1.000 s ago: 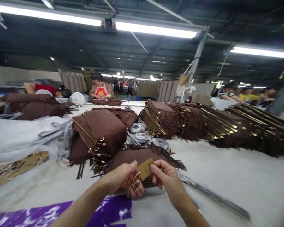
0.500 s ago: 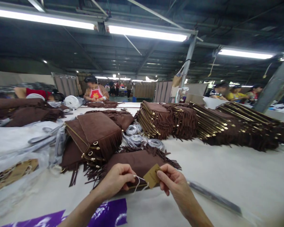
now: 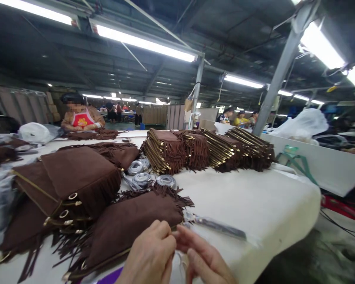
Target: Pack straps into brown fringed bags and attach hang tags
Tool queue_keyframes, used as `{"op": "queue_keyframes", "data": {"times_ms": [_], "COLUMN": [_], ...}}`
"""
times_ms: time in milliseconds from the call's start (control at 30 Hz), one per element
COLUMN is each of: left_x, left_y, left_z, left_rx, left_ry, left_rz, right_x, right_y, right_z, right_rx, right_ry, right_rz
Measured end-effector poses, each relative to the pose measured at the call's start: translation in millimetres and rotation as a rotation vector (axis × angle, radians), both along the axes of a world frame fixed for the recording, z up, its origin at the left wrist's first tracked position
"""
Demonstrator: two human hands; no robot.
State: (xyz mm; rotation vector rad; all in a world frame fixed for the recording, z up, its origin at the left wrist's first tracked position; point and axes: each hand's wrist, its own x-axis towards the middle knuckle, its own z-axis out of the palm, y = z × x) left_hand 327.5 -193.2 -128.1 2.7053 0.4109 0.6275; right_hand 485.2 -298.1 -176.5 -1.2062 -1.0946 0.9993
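Observation:
My left hand (image 3: pixel 149 256) and my right hand (image 3: pixel 204 260) meet at the bottom edge, fingers curled together over the near corner of a brown suede fringed bag (image 3: pixel 127 225) lying flat on the white table (image 3: pixel 239 197). A bit of white string shows between the two hands; the tan tag is hidden. What each hand pinches I cannot make out. More brown fringed bags (image 3: pixel 73 177) with gold rings lie stacked to the left.
A long leaning row of brown bags (image 3: pixel 207 150) with gold zippers stands behind. Coiled grey straps (image 3: pixel 142 173) lie mid-table. A clear plastic sleeve (image 3: pixel 219 227) lies right of the bag. A person in a red apron (image 3: pixel 81 118) sits opposite. The table's edge drops off at right.
The view swung right and closer. My hands dropped to the bottom edge and closed together; the tan tag held up between them earlier is no longer visible.

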Motion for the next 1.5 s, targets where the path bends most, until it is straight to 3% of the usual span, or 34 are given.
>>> {"op": "queue_keyframes", "data": {"times_ms": [67,133,300,400,467,567,700,933,1133,1200,1300,1367,1500], "left_x": [10.1,16.4,33.1,50.1,63.4,82.2,91.5,81.3,106.5,113.2,114.0,110.0,102.0], "left_y": [-3.1,-2.5,11.0,22.6,29.4,39.4,54.5,68.1,66.0,66.3,69.0,71.5,76.2], "left_z": [1.9,5.9,3.8,-8.3,-15.5,-21.0,-21.4,-17.7,-28.9,-35.0,-42.4,-44.8,-42.8], "left_rx": [0.021,-0.019,-0.217,-0.189,-0.105,0.06,0.108,0.032,-0.036,-0.056,-0.162,-0.23,-0.246], "left_ry": [0.002,0.021,0.14,0.23,0.24,0.263,0.358,0.352,0.315,0.294,0.214,0.162,0.126], "left_rz": [-0.014,-0.019,0.01,0.093,0.065,-0.027,-0.043,-0.054,0.032,0.032,0.016,0.018,-0.001], "right_x": [-10.8,-8.7,35.6,65.8,82.1,100.0,114.4,130.2,128.5,124.8,118.9,116.8,120.8], "right_y": [4.2,5.7,-1.4,5.7,18.9,42.7,60.1,58.7,59.8,57.5,55.1,57.0,66.1], "right_z": [-7.0,-11.8,-1.5,6.4,6.5,0.8,-4.9,-5.7,-6.8,-4.4,-0.7,-0.2,-4.3], "right_rx": [-0.046,-0.082,-0.009,0.023,0.039,-0.012,-0.042,-0.035,0.022,0.061,0.031,0.0,-0.028], "right_ry": [0.23,0.228,-0.346,-0.501,-0.532,-0.569,-0.709,-0.801,-0.782,-0.715,-0.679,-0.785,-1.0], "right_rz": [0.124,0.086,-0.106,-0.256,-0.308,-0.198,-0.003,-0.02,-0.12,-0.082,0.09,0.175,0.159]}}
